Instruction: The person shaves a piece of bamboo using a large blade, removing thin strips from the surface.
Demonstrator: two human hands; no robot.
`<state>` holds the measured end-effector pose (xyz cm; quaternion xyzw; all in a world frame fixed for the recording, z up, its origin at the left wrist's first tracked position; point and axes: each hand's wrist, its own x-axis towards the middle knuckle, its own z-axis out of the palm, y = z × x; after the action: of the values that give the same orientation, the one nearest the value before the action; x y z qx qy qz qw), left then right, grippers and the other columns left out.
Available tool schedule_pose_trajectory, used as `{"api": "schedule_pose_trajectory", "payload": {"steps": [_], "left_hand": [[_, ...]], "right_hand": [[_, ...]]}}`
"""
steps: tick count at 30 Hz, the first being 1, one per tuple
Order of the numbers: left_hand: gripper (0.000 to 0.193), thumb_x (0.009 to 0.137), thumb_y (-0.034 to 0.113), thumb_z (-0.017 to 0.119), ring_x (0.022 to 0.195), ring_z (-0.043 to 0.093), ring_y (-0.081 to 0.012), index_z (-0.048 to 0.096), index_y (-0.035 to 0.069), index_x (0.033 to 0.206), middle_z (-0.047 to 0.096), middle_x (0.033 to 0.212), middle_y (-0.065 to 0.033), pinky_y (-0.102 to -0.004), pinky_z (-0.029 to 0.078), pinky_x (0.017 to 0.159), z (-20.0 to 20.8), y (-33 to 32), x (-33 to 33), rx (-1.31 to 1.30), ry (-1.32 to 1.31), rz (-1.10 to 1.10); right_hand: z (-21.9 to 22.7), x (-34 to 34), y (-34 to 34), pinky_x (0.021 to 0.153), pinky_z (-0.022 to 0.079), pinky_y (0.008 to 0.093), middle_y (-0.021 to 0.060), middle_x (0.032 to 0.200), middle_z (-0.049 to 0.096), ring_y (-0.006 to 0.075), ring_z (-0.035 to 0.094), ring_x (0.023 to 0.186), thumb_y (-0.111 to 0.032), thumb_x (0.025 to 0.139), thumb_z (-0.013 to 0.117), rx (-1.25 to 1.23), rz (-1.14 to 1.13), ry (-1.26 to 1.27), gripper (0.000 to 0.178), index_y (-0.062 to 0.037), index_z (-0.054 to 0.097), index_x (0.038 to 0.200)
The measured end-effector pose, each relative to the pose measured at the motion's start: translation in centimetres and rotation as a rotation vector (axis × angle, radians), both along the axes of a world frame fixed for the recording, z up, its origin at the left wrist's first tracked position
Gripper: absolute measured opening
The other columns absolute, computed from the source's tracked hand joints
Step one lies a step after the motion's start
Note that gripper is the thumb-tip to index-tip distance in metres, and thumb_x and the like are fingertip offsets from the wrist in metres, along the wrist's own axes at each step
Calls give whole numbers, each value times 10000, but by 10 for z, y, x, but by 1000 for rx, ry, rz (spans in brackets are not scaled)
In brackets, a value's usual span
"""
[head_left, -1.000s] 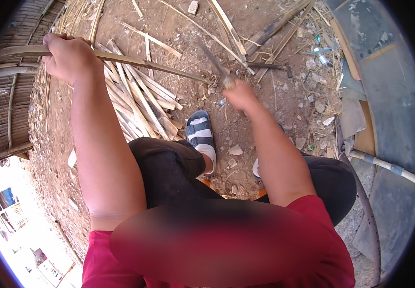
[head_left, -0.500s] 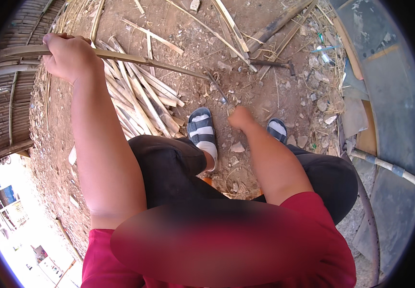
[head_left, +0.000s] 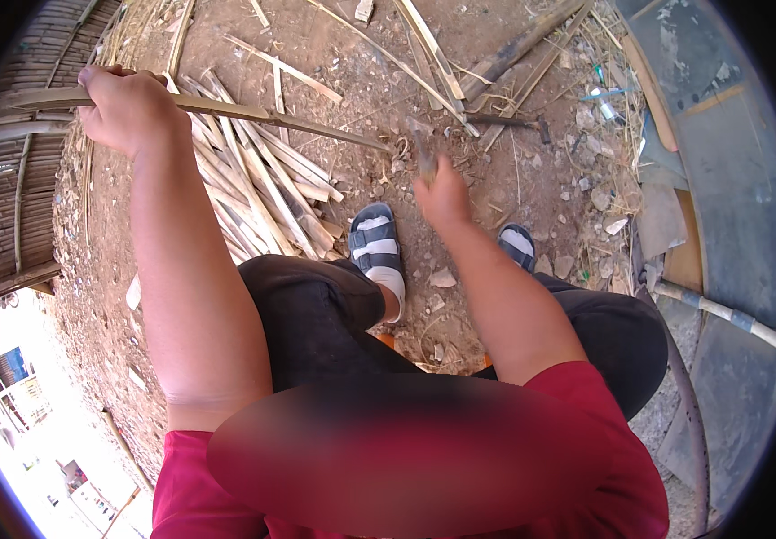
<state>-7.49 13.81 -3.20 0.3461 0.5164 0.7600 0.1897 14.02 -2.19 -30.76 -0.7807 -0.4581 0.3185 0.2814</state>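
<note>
My left hand [head_left: 135, 112] is closed around a long split bamboo strip [head_left: 316, 128], which slants from the far left toward the middle, its tip low over the dirt. My right hand [head_left: 445, 198] grips a knife [head_left: 423, 154] near that tip; its blade is smeared by motion, pointing away from me. Whether blade and strip touch I cannot tell. Curled shavings [head_left: 401, 151] lie beneath the strip's end. Below the strip spreads a pile of pale bamboo strips [head_left: 267, 184], left of my sandalled foot [head_left: 374, 238].
A tool with a dark handle and head, like a hammer [head_left: 518, 120], lies beyond my right hand. Bamboo pieces [head_left: 428, 45] and a thick pole [head_left: 518, 49] lie farther off. Grey sheets [head_left: 720, 162] line the right, a woven bamboo wall [head_left: 2, 198] the left. Stones dot the dirt.
My right hand has moved slightly away from me, and the knife has swung from a leftward slant to nearly straight ahead. The left hand and bamboo strip have barely shifted.
</note>
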Motion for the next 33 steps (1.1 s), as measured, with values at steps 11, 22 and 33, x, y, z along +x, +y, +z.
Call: {"api": "schedule_pose_trajectory", "payload": {"steps": [11,22,33], "left_hand": [[321,1062,285,511,534,469,-166,485,31,868,503,672,-55,-328,411,490,3,-5,9,35,-21,-70],[290,1092,240,470,560,416,-158,455,68,859,456,674,-9,-377,457,632,26,-21,25,122,0,-79],[307,1084,249,473,571,432,-160,459,75,832,465,669,-8,-373,502,675,14,-10,3,101,-11,-36]], "right_hand": [[-37,50,9,471,473,382,123,681,639,209,598,522,-150,829,705,-580,96,359,241,24,654,988],[64,67,59,526,487,353,82,742,638,178,609,576,-150,853,658,-146,-32,369,403,19,636,1218],[-19,5,-9,933,553,491,272,1081,728,438,704,1055,-248,868,708,-201,-1,-48,483,-7,601,1273]]}}
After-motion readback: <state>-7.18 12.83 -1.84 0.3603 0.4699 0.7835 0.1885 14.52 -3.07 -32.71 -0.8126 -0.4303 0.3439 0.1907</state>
